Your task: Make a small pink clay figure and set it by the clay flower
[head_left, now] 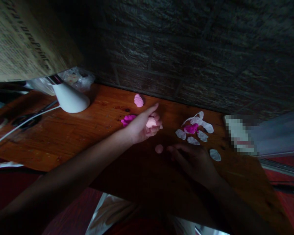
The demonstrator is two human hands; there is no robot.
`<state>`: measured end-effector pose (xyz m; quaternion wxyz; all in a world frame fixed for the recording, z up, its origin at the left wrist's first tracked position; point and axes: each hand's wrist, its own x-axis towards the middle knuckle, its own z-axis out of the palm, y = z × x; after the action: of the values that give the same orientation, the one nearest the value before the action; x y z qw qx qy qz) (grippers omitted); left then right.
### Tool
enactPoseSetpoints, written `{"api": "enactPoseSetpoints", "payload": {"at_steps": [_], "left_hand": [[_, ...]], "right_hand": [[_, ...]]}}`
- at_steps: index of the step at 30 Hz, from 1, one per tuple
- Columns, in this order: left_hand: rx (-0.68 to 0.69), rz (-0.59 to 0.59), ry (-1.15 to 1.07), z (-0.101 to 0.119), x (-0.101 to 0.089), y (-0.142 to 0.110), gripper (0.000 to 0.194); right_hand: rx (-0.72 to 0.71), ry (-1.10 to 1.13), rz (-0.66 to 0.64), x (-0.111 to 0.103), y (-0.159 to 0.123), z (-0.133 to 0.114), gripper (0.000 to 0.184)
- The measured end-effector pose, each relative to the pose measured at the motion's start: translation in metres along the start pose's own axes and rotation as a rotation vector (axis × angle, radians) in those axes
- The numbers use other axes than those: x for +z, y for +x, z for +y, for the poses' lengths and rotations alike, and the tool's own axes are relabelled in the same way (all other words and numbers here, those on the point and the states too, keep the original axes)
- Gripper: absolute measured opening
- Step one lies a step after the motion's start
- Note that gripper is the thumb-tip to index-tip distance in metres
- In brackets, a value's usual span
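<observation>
Dim feed, lit from the left

I see light catching my left hand [140, 129] and the wooden tabletop [104, 111], while the right hand [197, 160] sinks into shadow. The brick wall [161, 58] is murky. The lampshade's [22, 42] small print blurs; a pixelated patch [241, 136] sits at right.

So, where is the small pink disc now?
In the head view, the disc lies on the table, slightly below centre, just left of the right hand.

Lampshade [26, 42]: large "GravurePrint"; smaller printed lines too blurred.
</observation>
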<state>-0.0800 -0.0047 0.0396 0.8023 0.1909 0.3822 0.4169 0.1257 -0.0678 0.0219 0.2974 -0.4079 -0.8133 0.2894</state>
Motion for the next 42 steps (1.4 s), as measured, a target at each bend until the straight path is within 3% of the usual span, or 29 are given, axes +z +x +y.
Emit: {"api": "enactPoseSetpoints", "payload": {"at_steps": [9,17,21,27,30,32,35,39,42], "left_hand": [[0.029,-0.087,0.087,-0.005,0.001,0.000,0.060],[0.083,-0.055,0.082,-0.001,0.004,-0.003,0.073],[0.089,-0.023,0.194,-0.004,0.002,-0.003,0.074],[0.114,-0.166,0.198,-0.007,0.001,-0.006,0.079],[0.109,-0.153,0.183,-0.009,0.000,-0.001,0.069],[0.132,-0.145,0.172,-0.011,-0.001,0.001,0.047],[0.207,-0.168,0.176,-0.011,-0.001,-0.001,0.022],[0.286,-0.222,0.184,-0.010,-0.001,-0.003,0.016],[0.244,-0.216,0.148,-0.010,-0.001,0.000,0.028]], "right_hand": [[-0.014,-0.019,-0.002,0.001,0.001,0.002,0.026],[0.010,-0.021,-0.015,0.001,0.001,0.002,0.030],[0.002,-0.032,-0.013,0.000,0.000,0.002,0.031],[-0.030,-0.023,0.025,0.005,0.001,0.001,0.019],[-0.061,-0.096,0.092,0.015,0.003,0.004,0.018],[-0.065,-0.137,0.071,0.023,0.004,0.006,0.031],[-0.087,-0.129,-0.009,0.030,0.004,0.008,0.023],[-0.098,-0.085,-0.022,0.023,0.002,0.007,0.020],[-0.044,-0.047,-0.001,0.011,0.000,0.006,0.015]]}}
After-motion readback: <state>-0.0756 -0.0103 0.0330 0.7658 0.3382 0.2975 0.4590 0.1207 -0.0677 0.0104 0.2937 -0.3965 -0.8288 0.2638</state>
